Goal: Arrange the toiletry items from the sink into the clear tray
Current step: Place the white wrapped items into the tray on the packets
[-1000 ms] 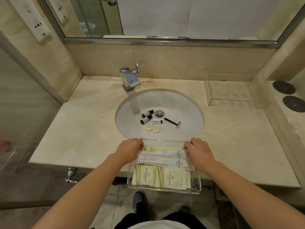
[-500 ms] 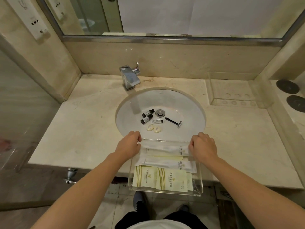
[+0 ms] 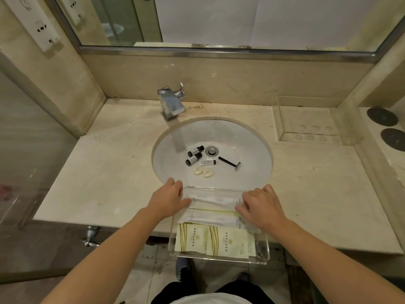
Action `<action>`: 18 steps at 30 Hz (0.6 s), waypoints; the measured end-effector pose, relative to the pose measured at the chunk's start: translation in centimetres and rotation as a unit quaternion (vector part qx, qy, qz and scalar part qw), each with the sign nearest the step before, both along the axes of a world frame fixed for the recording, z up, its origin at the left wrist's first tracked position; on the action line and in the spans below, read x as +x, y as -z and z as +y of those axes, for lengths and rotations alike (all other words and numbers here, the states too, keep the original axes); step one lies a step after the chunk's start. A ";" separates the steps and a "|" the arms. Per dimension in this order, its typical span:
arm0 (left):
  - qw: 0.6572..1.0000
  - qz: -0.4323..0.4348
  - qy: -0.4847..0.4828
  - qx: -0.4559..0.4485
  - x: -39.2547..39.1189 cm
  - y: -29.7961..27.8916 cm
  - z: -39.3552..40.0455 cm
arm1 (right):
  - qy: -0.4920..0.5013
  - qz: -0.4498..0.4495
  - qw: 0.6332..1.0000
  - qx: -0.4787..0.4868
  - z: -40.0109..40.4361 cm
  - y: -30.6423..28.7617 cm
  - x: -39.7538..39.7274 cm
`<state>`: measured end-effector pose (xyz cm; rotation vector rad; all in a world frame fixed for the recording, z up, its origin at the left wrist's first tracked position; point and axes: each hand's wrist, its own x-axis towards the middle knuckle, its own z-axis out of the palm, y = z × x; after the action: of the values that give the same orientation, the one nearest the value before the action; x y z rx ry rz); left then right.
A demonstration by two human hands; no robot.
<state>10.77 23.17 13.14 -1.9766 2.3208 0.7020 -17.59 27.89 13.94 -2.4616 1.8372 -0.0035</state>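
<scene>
The clear tray [image 3: 262, 249] sits at the front edge of the worktop [image 3: 109, 183], its near end hanging out over the floor and its far end reaching the front rim of the sink [image 3: 258, 150]. It already holds two long white sachets laid crosswise and, nearer the person, two pale green packets [image 3: 215, 239].

Both hands are on the far white sachet [image 3: 215, 199]. The left hand [image 3: 167, 199] rests on its left end with fingers curled loosely over the tray's far left corner; the right hand [image 3: 259, 204] presses its right end with bent fingertips. Neither plainly pinches the sachet, so I judge this as flattening or squaring it against the tray's far wall rather than a true grip.

What remains lies in the sink bowl, just beyond the tray: two dark bottles [image 3: 195, 155], a small white tube [image 3: 207, 162], two pale oval soaps [image 3: 203, 172] and a black razor [image 3: 230, 162].

The coming reach is straight forward from the hands. The soaps are the closest items, and lie nearer the left hand; the bottles sit beyond them. The razor lies to the right of the drain [image 3: 212, 150], its long axis running diagonally, handle toward the drain and head toward the front right, so the right hand is probably better placed for it.
</scene>
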 end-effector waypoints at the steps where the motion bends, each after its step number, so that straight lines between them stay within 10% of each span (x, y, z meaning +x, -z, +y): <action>1: 1.000 0.004 0.017 0.012 0.3 -0.1 -0.1 | -0.034 0.005 0.999 0.020 0.0 -0.1 -0.1; 18: 0.994 -0.023 0.071 0.080 1.4 -0.1 0.2 | -0.063 0.035 0.991 0.115 0.2 -0.8 -1.4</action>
<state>12.14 23.35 13.26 -1.7250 2.2727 0.7944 -18.96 28.11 14.72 -2.4376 1.6000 0.2871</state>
